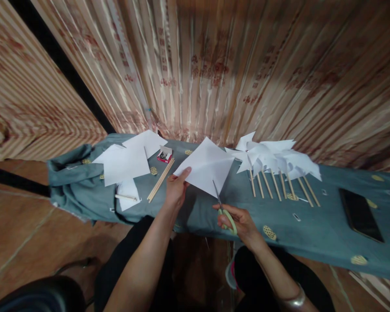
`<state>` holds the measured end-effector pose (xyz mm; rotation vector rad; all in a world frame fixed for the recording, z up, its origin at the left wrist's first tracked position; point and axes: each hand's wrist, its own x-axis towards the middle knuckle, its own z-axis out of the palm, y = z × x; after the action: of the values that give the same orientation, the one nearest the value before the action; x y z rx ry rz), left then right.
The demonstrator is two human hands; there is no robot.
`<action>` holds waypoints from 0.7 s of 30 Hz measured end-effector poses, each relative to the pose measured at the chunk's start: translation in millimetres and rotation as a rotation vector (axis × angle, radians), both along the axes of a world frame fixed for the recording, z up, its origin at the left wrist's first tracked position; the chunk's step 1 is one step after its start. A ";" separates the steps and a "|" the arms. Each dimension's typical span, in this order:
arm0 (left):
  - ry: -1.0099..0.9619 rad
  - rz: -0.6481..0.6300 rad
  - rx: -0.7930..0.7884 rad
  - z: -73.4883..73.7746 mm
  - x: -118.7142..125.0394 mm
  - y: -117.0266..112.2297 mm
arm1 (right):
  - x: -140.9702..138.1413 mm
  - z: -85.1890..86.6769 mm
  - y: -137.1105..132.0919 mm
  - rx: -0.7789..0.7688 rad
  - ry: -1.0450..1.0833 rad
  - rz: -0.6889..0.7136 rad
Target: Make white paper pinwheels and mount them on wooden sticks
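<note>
Several pinwheels lay right of centre, apparently finished, while paper, bare sticks and a small box left of centre seemed yet to be used. Mid-frame, my left hand pinched the sheet near its left corner, thumb on top, and my right hand held the scissors, blade at the lower corner. No cut showed clearly there, so I judged that sheet barely started.

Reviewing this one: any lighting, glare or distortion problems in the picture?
Head view: curtain folds fan outward, suggesting wide-angle distortion. Head view: the floor at lower centre is dim, the bracelet has a bright highlight, and the paper in the left hand is bright with readable edges.
</note>
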<state>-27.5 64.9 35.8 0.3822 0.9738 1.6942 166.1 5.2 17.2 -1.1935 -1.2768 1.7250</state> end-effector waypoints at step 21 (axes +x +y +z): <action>-0.020 0.019 -0.007 -3.1 -1.4 -5.2 | -4.5 -8.1 1.4 0.008 0.010 -0.007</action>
<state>-29.0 59.7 32.7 0.3514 0.9710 1.7085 161.6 6.7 9.1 -1.1821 -1.2712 1.7177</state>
